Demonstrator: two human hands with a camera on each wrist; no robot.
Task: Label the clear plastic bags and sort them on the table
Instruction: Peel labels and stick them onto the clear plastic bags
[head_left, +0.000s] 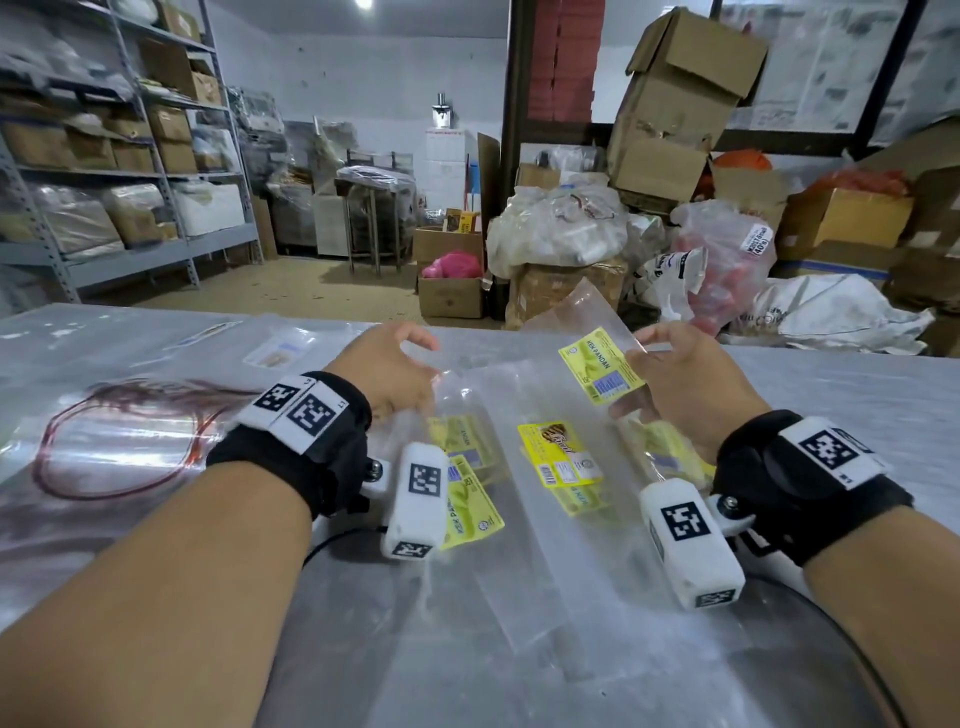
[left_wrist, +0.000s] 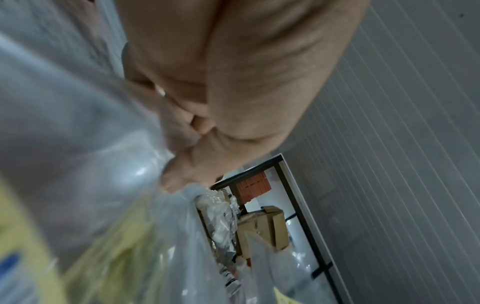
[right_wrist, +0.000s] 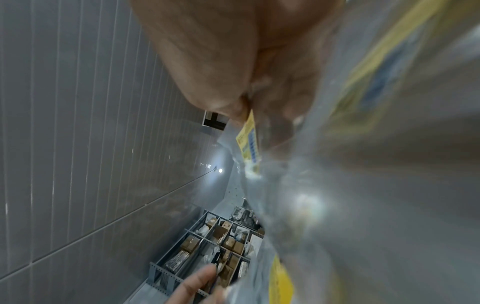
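Cluttered storage filled the background — grey metal shelving (head_left: 130, 156) stacked with cartons along one side, leaning cardboard boxes (head_left: 675, 98) and bulging plastic sacks (head_left: 561, 228) on the other. Nearer the person stood the worktop (head_left: 831, 384), covered in clear sheeting, with a loop of thin red cord (head_left: 119, 441) lying towards its left side.

The right hand (head_left: 691, 384) was raised above the worktop, its thumb and fingers pinching the edge of a clear plastic bag (head_left: 587, 317) that carried a yellow label (head_left: 600, 366) printed "KEK PANDAN"; the right wrist view showed the same label's edge caught between thumb and fingertip. The bag tilted up and away from the person, its far corner lifted off the surface.

The left hand (head_left: 389, 369) hovered just left of that bag with its fingers curled. In the left wrist view the fingertips (left_wrist: 179, 174) closed on a fold of clear plastic film (left_wrist: 109, 164) — whether this was the same bag or one from the pile could not be told.

Between the two wrists, more clear bags lay flat and overlapping on the worktop, each with a yellow label: one (head_left: 561, 454) near the middle, one (head_left: 472, 504) beside the left wrist camera, and another (head_left: 670, 447) partly hidden under the right hand.
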